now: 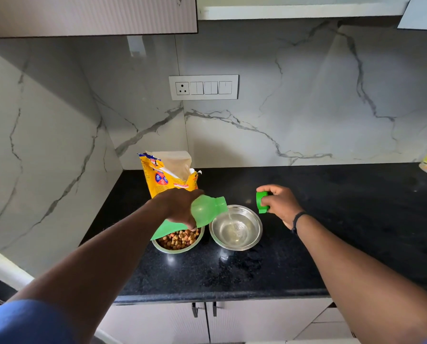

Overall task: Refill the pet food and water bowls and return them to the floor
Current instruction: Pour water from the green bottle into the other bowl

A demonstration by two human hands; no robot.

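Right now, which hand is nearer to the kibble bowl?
Left. The left hand, gripping the green bottle, is directly above the kibble bowl's far rim. The right hand, holding the green cap, is beyond the water bowl.

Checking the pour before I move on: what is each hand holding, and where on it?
Left hand grips the tilted green bottle around its body, pouring into the water bowl. Right hand holds the green cap by its side.

Green bottle [207, 211] — black speckled counter [331, 232]
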